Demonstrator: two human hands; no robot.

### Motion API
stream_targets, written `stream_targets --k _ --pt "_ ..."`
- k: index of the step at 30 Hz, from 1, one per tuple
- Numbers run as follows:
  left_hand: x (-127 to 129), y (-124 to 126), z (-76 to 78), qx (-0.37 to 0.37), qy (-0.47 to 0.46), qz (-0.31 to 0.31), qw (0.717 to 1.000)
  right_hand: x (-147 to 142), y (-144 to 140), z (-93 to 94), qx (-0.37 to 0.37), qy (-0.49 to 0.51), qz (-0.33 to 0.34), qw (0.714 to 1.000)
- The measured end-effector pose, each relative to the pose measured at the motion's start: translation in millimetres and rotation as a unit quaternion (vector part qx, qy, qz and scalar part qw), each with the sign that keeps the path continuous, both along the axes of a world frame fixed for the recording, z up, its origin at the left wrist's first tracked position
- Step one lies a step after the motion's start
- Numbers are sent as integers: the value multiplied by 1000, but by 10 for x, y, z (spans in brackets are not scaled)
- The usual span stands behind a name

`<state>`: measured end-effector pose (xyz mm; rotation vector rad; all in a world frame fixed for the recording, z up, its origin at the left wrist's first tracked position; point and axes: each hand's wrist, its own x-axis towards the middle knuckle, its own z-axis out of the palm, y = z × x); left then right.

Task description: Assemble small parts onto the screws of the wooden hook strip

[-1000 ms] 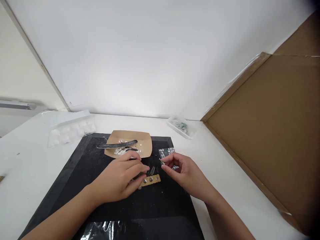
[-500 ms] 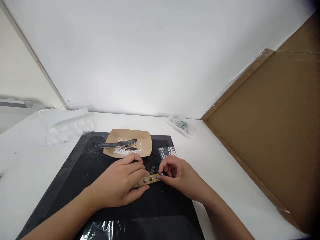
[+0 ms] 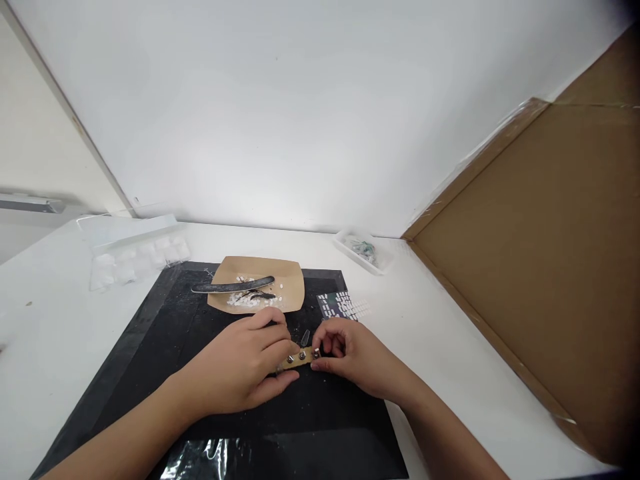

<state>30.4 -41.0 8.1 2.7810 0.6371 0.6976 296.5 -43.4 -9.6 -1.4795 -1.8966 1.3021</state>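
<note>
My left hand [image 3: 250, 363] holds the left part of a narrow yellowish strip [image 3: 309, 355] against the black mat, thumb along its near edge and fingers along the far one. Small round shiny metal pieces [image 3: 302, 356] sit in a row on the strip, each with a pale mark on top. At the strip's right end, my right hand [image 3: 353, 347] pinches another small shiny metal piece [image 3: 316, 353] between thumb and index finger. This piece is at the strip's surface; whether it is fixed there I cannot tell. A clear nail tip [image 3: 305, 337] lies just beyond the strip.
Behind my hands, a brown paper tray [image 3: 295, 280] holds white bits and a dark nail file [image 3: 233, 287]. A sheet of white tabs [image 3: 335, 305] lies right of it. Farther back are a white tub [image 3: 370, 267] and a clear plastic case [image 3: 130, 263]. Cardboard [image 3: 525, 267] stands at right.
My right hand has shifted slightly left and down, bringing the small metal piece onto the strip's right end. My left hand stays in place on the strip.
</note>
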Motion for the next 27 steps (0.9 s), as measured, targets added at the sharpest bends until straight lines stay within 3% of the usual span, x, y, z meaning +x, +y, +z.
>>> stream_targets --k 27 --pt "-7 -6 -8 -9 37 13 999 -29 -3 103 -33 29 -29 999"
